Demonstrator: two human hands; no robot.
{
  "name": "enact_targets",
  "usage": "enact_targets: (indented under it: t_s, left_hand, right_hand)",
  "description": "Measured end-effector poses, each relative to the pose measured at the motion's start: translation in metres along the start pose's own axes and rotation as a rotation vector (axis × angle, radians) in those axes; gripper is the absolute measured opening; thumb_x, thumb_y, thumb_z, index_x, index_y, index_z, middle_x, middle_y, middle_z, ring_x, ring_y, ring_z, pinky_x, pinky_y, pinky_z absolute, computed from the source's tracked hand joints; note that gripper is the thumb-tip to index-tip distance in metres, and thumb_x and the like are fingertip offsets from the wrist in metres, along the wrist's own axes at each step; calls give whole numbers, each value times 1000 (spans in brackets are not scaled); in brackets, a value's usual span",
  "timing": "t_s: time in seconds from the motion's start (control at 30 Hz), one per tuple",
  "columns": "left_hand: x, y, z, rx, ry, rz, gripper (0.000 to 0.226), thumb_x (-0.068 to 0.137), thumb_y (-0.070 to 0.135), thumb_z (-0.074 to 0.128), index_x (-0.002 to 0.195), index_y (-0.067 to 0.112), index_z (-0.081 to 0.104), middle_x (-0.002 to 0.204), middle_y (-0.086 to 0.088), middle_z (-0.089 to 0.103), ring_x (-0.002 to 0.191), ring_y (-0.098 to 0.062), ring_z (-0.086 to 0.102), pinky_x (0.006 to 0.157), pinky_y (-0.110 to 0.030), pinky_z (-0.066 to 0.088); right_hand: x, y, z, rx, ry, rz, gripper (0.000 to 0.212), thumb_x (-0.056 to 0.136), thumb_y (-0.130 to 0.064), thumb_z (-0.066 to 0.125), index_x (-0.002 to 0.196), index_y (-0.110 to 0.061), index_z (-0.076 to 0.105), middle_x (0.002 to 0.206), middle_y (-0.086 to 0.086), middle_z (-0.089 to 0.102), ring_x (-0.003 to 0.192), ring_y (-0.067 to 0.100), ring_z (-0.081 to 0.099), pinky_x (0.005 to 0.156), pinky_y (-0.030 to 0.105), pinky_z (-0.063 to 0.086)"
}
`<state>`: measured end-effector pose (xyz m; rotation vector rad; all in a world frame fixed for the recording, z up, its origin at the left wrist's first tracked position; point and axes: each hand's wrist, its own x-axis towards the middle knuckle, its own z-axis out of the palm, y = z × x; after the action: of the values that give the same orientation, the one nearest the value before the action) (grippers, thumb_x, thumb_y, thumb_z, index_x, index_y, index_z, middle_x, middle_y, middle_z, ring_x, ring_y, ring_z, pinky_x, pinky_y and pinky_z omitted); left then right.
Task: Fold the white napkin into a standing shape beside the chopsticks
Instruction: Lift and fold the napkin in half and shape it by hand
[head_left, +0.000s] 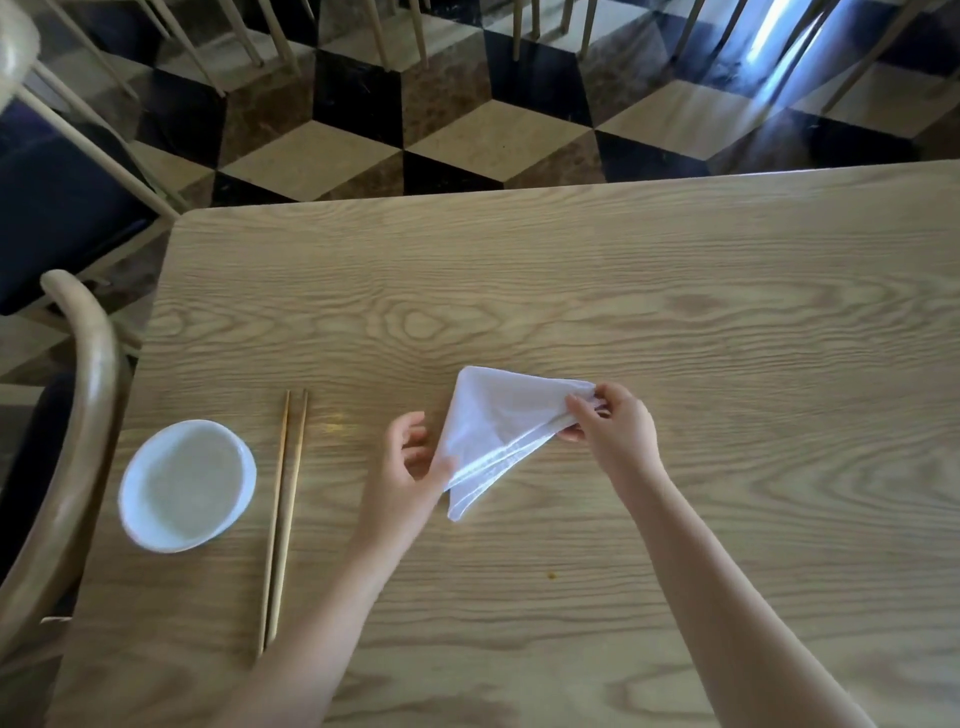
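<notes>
The left hand (410, 462) pinches the near edge of the napkin (498, 431), thumb on top; the right hand (610, 423) grips its right corner between thumb and fingers; the napkin, folded to a triangle, hangs just over the table (675, 312), right of the chopsticks (283, 509) and well apart from them; beyond these lies a bowl (187, 486). The folding seems midway; next, probably, another fold or a roll, with edges kept aligned.
</notes>
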<state>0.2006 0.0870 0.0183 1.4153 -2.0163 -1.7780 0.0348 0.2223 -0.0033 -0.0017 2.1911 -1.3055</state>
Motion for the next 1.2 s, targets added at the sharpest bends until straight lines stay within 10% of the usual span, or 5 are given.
enact_targets:
  t_s: [0.3,0.5,0.6,0.83,1.2]
  left_hand:
    - [-38,-16,38,153,245,263,36,80,8,67,113,15,55,93,5,62,76,-16,60,65,-27,49]
    - [-47,-8,50,-115,271,64,11,88,10,58,97,17,55,88,-5,63,65,-22,65,56,-15,49]
    - [-47,-13,54,-265,295,-63,14,88,3,55,89,18,54,83,-4,61,58,-17,65,62,-32,56]
    - [-48,-19,61,-39,284,-45,19,83,9,62,88,23,49,74,1,62,53,-19,64,47,-33,54]
    - [-22,-23,62,702,404,466,46,96,27,31,136,7,41,135,-14,50,121,-30,48,99,-43,40]
  right_hand:
    - [12,14,-40,-509,-186,-567,48,79,-9,68,122,-26,54,111,-17,44,79,-5,54,73,21,49]
    - [34,9,-42,-569,-215,-666,28,78,-4,68,103,-15,63,95,-11,50,68,0,50,65,17,40]
    - [42,9,-45,-562,-208,-671,18,77,-2,68,91,-12,63,85,-6,52,64,1,50,61,12,38]
    - [51,10,-44,-569,-177,-672,15,71,-1,71,81,-10,65,82,-3,51,69,15,48,63,22,36]
    - [15,-16,-6,-719,-250,-992,49,91,-30,38,135,-10,45,141,8,48,131,24,38,110,36,26]
